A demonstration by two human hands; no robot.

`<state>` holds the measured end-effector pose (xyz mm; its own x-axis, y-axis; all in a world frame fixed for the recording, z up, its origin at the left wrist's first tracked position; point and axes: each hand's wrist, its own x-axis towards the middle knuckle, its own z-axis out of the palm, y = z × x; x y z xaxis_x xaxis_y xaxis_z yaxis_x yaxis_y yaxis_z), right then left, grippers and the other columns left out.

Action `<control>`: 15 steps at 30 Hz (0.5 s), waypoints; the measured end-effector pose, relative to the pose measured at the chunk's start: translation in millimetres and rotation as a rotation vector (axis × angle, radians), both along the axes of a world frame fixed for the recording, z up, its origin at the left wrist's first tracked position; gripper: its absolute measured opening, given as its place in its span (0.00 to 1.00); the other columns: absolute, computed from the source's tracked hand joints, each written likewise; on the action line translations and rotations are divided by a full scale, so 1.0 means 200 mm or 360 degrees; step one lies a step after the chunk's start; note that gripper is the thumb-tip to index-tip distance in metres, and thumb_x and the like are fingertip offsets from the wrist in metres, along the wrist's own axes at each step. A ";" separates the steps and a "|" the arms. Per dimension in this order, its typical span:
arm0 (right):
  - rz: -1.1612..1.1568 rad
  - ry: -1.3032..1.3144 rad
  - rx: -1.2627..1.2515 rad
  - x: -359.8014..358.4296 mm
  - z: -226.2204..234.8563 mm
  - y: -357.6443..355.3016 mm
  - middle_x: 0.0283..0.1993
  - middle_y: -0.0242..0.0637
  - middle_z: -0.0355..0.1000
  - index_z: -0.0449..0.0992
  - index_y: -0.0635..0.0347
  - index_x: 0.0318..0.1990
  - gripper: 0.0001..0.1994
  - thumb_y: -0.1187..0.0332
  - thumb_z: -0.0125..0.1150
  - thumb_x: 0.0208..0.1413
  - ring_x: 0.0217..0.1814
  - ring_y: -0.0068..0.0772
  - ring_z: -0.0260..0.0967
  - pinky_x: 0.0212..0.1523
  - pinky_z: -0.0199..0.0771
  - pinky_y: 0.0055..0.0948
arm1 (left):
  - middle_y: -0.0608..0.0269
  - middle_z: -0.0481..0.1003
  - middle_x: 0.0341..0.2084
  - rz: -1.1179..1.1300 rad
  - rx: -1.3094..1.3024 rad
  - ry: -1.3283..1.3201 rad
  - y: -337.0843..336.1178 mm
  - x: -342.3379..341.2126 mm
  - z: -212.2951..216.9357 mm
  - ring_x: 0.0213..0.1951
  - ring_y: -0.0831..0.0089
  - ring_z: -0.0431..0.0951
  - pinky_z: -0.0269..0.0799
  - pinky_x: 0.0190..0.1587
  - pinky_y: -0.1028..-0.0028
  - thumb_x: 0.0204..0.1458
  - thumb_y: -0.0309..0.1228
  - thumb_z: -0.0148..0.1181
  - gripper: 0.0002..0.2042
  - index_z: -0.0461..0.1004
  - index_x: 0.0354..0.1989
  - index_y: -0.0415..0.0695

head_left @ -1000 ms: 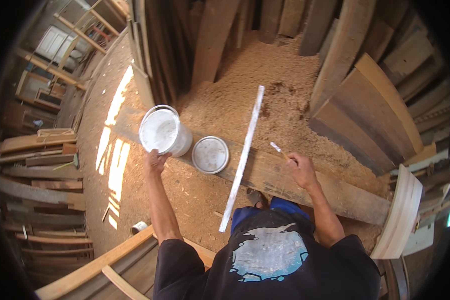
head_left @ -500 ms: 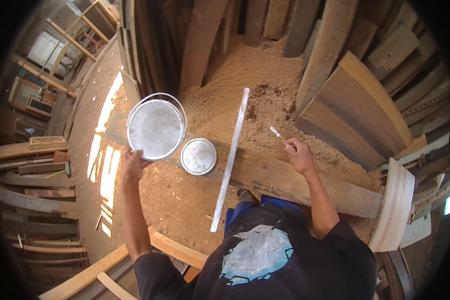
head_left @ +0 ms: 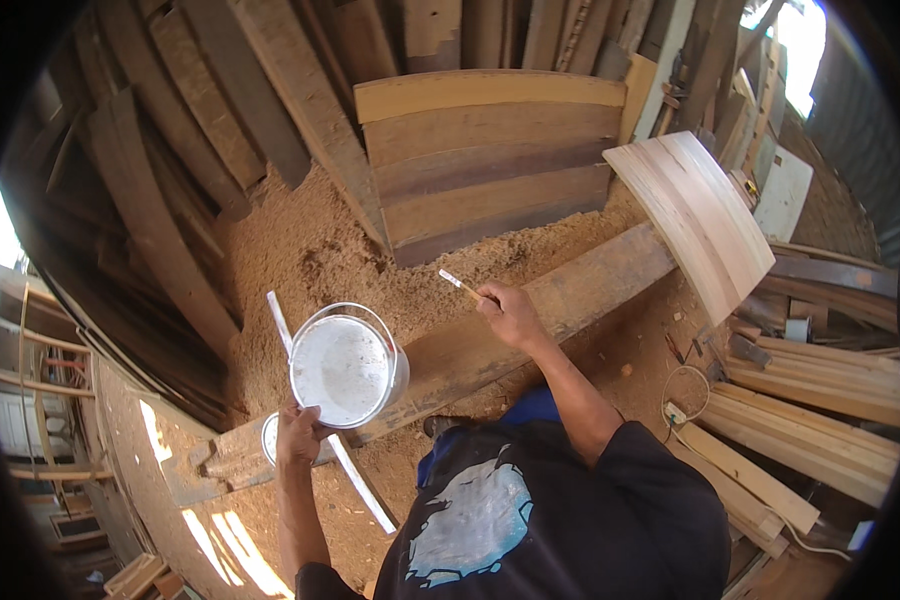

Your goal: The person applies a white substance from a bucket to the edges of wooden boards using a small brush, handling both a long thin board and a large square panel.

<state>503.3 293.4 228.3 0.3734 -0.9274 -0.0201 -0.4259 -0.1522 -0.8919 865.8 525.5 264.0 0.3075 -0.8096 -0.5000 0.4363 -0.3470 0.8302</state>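
Observation:
My left hand (head_left: 302,436) is closed on the near rim of a white paint bucket (head_left: 340,372), its thin wire handle standing up beyond the rim. The bucket is held above the long wooden beam (head_left: 570,300), and it hides the middle of a white-coated strip (head_left: 363,484). A round white lid (head_left: 269,438) lies on the beam, mostly hidden behind my left hand. My right hand (head_left: 511,313) pinches the handle of a small paintbrush (head_left: 458,281), held up and apart from the bucket. White covers the brush's tip.
Beyond the beam, sawdust (head_left: 320,220) is heaped against leaning dark boards. A curved striped panel (head_left: 495,160) leans at the back, and a pale curved panel (head_left: 692,225) rests at the beam's right end. Stacked planks (head_left: 810,415) and a cable (head_left: 682,378) lie at right.
The view has swung to the right. My left hand has brought the bucket over the white strip, away from its place left of the lid. My right hand still holds the paintbrush.

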 end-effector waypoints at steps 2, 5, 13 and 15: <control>-0.0144 0.0003 0.0041 -0.29 -0.02 -0.03 0.33 0.47 0.76 0.78 0.62 0.43 0.10 0.67 0.58 0.59 0.34 0.43 0.75 0.38 0.73 0.40 | 0.44 0.77 0.50 -0.0032 0.0041 -0.0015 -0.13 -0.19 -0.19 0.46 0.49 0.83 0.87 0.42 0.52 0.51 0.19 0.51 0.27 0.65 0.64 0.37; -0.0395 0.0092 0.0030 -0.77 -0.06 -0.06 0.34 0.49 0.77 0.78 0.62 0.42 0.09 0.68 0.58 0.59 0.36 0.47 0.76 0.40 0.74 0.41 | 0.44 0.76 0.52 -0.0142 0.0227 0.0005 -0.35 -0.54 -0.23 0.48 0.48 0.82 0.87 0.43 0.49 0.51 0.17 0.48 0.29 0.63 0.65 0.38; -0.0648 0.0379 0.0105 -1.77 -0.13 -0.15 0.35 0.51 0.78 0.80 0.61 0.41 0.07 0.69 0.60 0.57 0.39 0.55 0.77 0.42 0.74 0.45 | 0.42 0.71 0.58 0.0041 0.0338 0.0114 -0.51 -1.14 -0.46 0.50 0.46 0.81 0.88 0.42 0.50 0.53 0.14 0.43 0.35 0.53 0.73 0.47; -0.0646 0.0416 0.0061 -1.86 -0.13 -0.22 0.35 0.51 0.78 0.80 0.61 0.41 0.07 0.70 0.60 0.57 0.39 0.56 0.76 0.43 0.74 0.45 | 0.43 0.71 0.58 0.0054 0.0241 0.0119 -0.51 -1.18 -0.44 0.50 0.47 0.81 0.88 0.41 0.51 0.55 0.16 0.46 0.33 0.53 0.72 0.48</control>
<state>130.6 249.3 202.9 -0.0405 -0.9940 -0.1020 -0.6544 0.1036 -0.7490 629.1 424.4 176.0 0.2908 -0.7132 -0.6378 0.5083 -0.4496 0.7345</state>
